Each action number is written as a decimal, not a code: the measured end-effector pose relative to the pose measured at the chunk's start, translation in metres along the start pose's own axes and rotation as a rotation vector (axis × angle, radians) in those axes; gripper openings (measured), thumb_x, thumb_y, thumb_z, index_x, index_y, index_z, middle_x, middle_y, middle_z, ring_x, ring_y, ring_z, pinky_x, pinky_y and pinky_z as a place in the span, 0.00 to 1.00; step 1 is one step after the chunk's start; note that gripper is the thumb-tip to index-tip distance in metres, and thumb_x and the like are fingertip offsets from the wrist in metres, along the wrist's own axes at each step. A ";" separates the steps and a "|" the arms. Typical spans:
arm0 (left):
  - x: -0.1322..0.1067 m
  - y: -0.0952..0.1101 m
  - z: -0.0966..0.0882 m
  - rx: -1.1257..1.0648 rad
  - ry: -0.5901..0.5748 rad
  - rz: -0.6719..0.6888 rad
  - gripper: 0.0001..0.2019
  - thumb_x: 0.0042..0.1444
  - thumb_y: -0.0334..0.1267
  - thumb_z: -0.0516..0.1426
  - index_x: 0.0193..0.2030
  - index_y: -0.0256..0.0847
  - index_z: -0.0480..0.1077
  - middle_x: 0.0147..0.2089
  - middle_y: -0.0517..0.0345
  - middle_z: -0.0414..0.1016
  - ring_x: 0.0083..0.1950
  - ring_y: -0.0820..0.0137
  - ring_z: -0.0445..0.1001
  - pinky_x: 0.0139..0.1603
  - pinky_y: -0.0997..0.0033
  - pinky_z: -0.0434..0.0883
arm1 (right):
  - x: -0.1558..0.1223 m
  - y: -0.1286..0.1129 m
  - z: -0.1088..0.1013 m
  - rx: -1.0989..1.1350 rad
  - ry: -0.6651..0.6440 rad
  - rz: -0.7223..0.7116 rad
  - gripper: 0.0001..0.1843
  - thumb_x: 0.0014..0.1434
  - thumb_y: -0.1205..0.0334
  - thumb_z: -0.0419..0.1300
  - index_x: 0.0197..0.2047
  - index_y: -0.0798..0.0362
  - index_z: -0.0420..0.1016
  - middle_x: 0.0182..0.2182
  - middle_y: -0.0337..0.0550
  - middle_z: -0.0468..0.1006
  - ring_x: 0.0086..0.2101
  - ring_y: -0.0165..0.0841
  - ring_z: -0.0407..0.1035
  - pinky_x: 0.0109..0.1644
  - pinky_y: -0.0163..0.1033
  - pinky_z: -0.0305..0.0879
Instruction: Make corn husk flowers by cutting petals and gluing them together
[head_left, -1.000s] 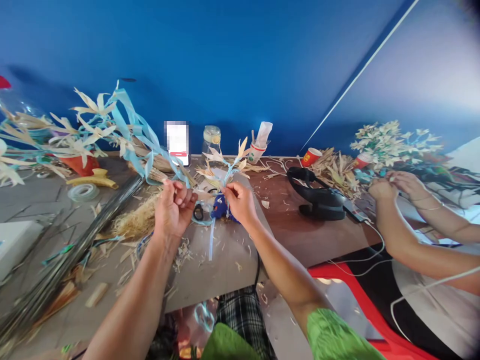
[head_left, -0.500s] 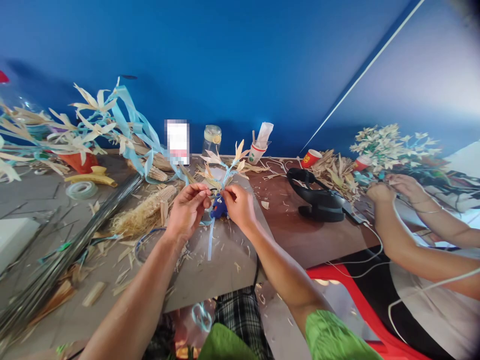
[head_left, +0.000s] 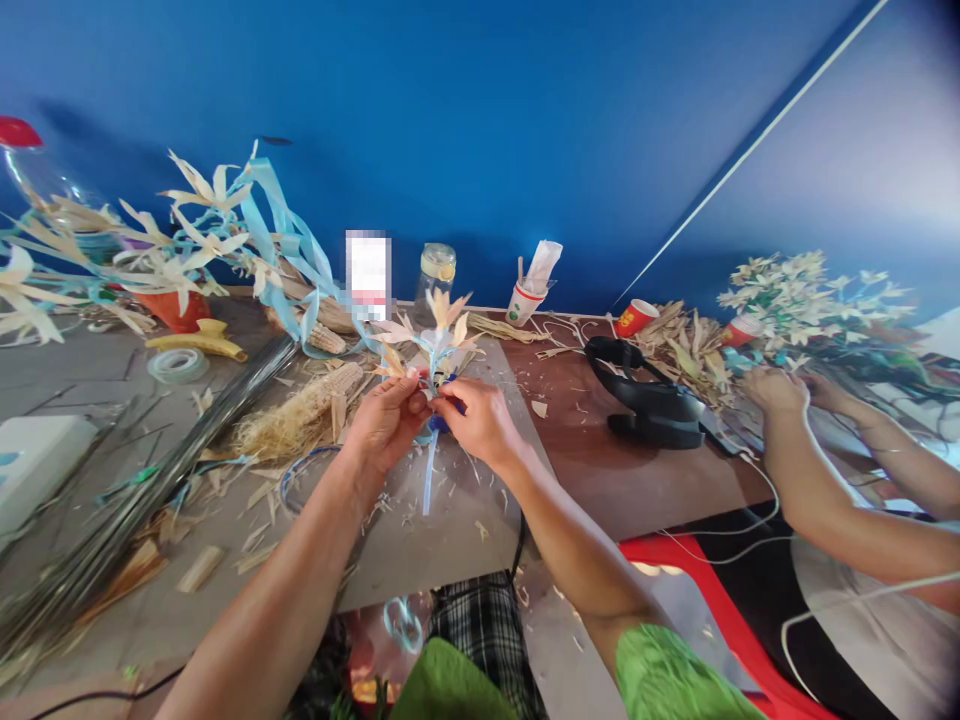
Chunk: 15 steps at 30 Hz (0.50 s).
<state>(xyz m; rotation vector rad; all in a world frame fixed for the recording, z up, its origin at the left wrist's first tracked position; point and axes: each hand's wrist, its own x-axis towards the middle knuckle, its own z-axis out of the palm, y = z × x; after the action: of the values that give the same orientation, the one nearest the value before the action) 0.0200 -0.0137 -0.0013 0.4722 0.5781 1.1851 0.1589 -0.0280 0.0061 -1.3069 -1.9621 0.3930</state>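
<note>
In the head view, a small flower branch with pale corn-husk petals and a light blue wrapped stem [head_left: 438, 345] stands up between my hands. My left hand [head_left: 386, 415] is closed, thumb and fingers pinching at the lower stem. My right hand [head_left: 480, 418] meets it there, its thumb and forefinger pressed together at the stem. What lies exactly between the fingertips is too small to make out. A dark blue object [head_left: 441, 423] is mostly hidden behind the fingers. Below them, a light blue ribbon [head_left: 429, 480] hangs down toward the table.
Larger husk flowers [head_left: 214, 235], corn cobs [head_left: 322, 405], a wire bundle [head_left: 161, 470] and a tape roll [head_left: 178, 365] lie left. A glass jar [head_left: 436, 275] and paper cup [head_left: 527, 300] stand behind. Right are a black headset [head_left: 649, 395] and a co-worker's hands [head_left: 787, 390].
My fingertips have come closer together at the stem, and the flower branch has shifted slightly left and lower. More of the blue object is covered. The view has turned slightly left.
</note>
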 end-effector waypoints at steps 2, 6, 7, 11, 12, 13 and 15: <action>0.000 0.003 0.000 0.006 -0.003 0.010 0.07 0.46 0.33 0.64 0.31 0.33 0.73 0.18 0.66 0.59 0.20 0.81 0.58 0.26 0.79 0.65 | -0.001 0.001 -0.002 0.126 -0.005 0.077 0.09 0.55 0.55 0.61 0.33 0.52 0.76 0.27 0.42 0.76 0.29 0.32 0.67 0.35 0.36 0.61; 0.000 0.007 0.000 -0.038 0.016 0.059 0.08 0.45 0.33 0.65 0.30 0.33 0.72 0.21 0.65 0.62 0.19 0.83 0.58 0.21 0.81 0.60 | 0.006 0.015 -0.013 0.465 0.107 0.304 0.20 0.53 0.44 0.60 0.35 0.54 0.77 0.28 0.42 0.76 0.27 0.30 0.66 0.32 0.35 0.61; 0.000 0.008 -0.001 -0.048 0.024 0.064 0.08 0.44 0.33 0.65 0.30 0.33 0.72 0.21 0.65 0.62 0.19 0.83 0.58 0.21 0.81 0.59 | 0.009 0.021 -0.015 0.506 0.188 0.343 0.22 0.53 0.43 0.59 0.33 0.54 0.76 0.28 0.42 0.76 0.26 0.29 0.65 0.31 0.35 0.60; 0.000 0.009 -0.003 -0.050 0.002 0.028 0.09 0.44 0.33 0.65 0.32 0.33 0.72 0.21 0.65 0.63 0.20 0.83 0.59 0.21 0.80 0.59 | 0.018 0.037 -0.020 0.652 0.478 0.455 0.24 0.50 0.38 0.58 0.23 0.53 0.67 0.22 0.38 0.69 0.21 0.26 0.58 0.27 0.34 0.57; 0.000 0.009 -0.003 -0.050 -0.011 0.019 0.10 0.44 0.33 0.66 0.33 0.33 0.72 0.21 0.65 0.63 0.20 0.82 0.59 0.21 0.80 0.60 | 0.018 0.037 -0.019 0.652 0.432 0.445 0.25 0.51 0.38 0.56 0.20 0.52 0.63 0.20 0.38 0.67 0.22 0.27 0.59 0.28 0.34 0.57; 0.000 0.009 -0.003 -0.051 -0.021 0.014 0.10 0.44 0.33 0.66 0.33 0.33 0.72 0.21 0.65 0.63 0.20 0.82 0.59 0.21 0.80 0.60 | 0.016 0.035 -0.017 0.639 0.372 0.423 0.28 0.53 0.37 0.54 0.17 0.52 0.59 0.19 0.39 0.65 0.23 0.28 0.60 0.29 0.35 0.59; -0.001 0.009 -0.003 -0.050 -0.034 0.005 0.10 0.44 0.33 0.66 0.33 0.33 0.72 0.21 0.65 0.62 0.20 0.82 0.59 0.21 0.80 0.60 | 0.013 0.028 -0.014 0.568 0.283 0.348 0.29 0.56 0.39 0.51 0.15 0.52 0.56 0.20 0.40 0.65 0.25 0.29 0.62 0.32 0.36 0.61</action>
<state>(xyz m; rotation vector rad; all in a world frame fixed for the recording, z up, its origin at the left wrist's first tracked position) 0.0115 -0.0115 0.0015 0.4509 0.5170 1.1912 0.1844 -0.0065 0.0037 -1.2351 -1.2569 0.8171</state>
